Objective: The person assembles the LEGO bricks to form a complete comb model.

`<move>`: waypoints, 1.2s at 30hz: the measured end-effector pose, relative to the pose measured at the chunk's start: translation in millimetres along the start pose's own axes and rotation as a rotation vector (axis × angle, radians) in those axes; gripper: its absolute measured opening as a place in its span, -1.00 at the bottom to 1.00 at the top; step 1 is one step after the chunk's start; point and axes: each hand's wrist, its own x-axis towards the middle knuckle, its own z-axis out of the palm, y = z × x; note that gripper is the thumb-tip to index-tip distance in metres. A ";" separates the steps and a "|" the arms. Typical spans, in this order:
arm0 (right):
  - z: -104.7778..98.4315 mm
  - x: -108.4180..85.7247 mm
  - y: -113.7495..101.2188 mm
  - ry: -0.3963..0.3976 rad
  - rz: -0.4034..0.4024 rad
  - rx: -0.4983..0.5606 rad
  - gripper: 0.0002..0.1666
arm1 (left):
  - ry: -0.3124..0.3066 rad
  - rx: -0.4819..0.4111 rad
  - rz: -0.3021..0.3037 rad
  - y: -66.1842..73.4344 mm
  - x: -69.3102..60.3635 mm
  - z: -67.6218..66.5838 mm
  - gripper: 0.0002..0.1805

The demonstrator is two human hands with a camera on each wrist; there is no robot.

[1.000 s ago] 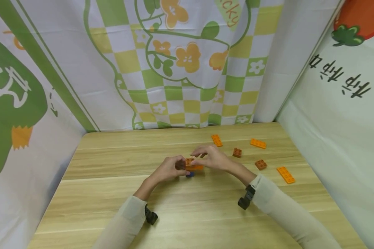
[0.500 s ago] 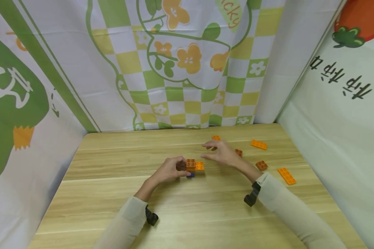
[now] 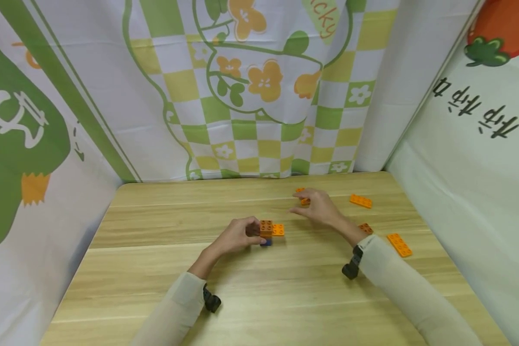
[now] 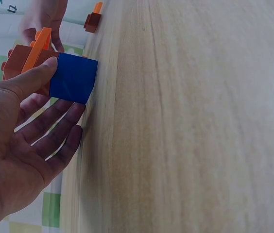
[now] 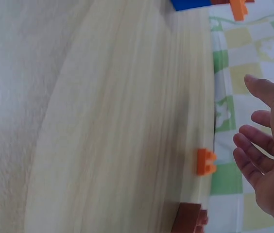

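Our right hand (image 3: 319, 206) has drawn away from the stack (image 3: 265, 228) toward 1 of 3 loose orange plates (image 3: 304, 202), fingers parted, holding nothing; our left hand (image 3: 238, 234) pinches the stack upright on the table (image 3: 164, 216), presumably steadying it.

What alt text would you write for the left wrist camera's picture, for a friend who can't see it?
A left hand pinches a stack of toy bricks: one blue brick, then brown bricks with an orange plate between them. The right hand shows partly behind the stack. A wooden table fills the right side, with brown and orange pieces near the top.
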 end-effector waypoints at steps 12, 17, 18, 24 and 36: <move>0.6 5.5 23.3 0.027 0.050 -0.079 -0.34 | -0.004 0.009 0.011 -1.8 -0.1 0.1 -0.67; 2.4 8.8 28.9 0.022 0.065 -0.097 -0.33 | -0.005 0.009 0.006 -2.1 0.4 -0.5 -0.67; 2.9 9.3 29.8 0.019 0.073 -0.094 -0.33 | -0.005 0.009 0.006 -2.2 0.5 -0.6 -0.67; 6.5 10.3 35.3 0.012 0.131 -0.101 -0.32 | -0.010 -0.003 0.009 -2.3 0.7 -0.5 -0.66; 15.6 11.9 42.6 0.030 0.169 -0.139 -0.33 | -0.012 0.009 0.014 -1.6 0.7 -1.3 -0.65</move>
